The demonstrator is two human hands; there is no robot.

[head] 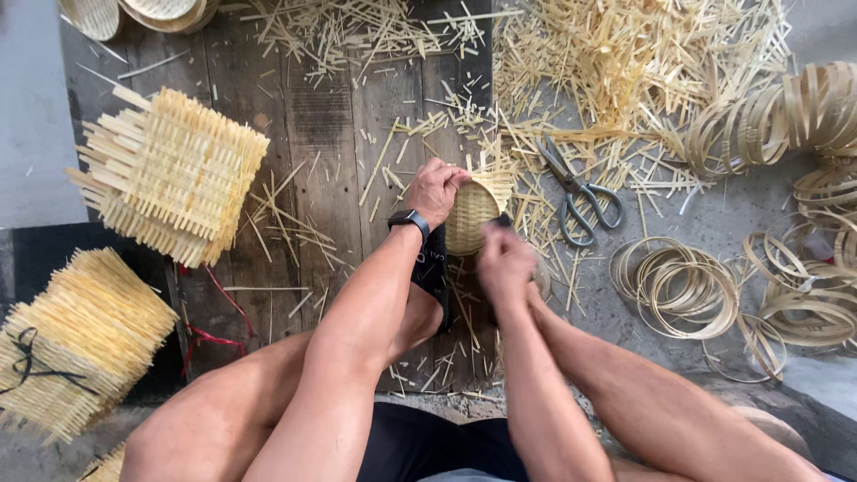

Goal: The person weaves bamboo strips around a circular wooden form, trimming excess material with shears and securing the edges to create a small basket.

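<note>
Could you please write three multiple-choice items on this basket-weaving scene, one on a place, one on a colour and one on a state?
1. Where do the scissors lie?
A. To the right of the small woven basket, on the ground among bamboo offcuts
B. On the stack of woven mats
C. In the right hand

2. What colour is the smartwatch on the left wrist?
A. White
B. Black
C. Red

3. How does the left hand stand to the small woven basket?
A. It rests on a knee
B. It hovers far above it
C. Its fingers grip the basket's upper rim

Answers: 1 A, the scissors lie open-handled on the ground just right of the basket; 2 B, band and face are dark black; 3 C, the fingers curl over the rim while the right hand works at the basket's lower edge.
</note>
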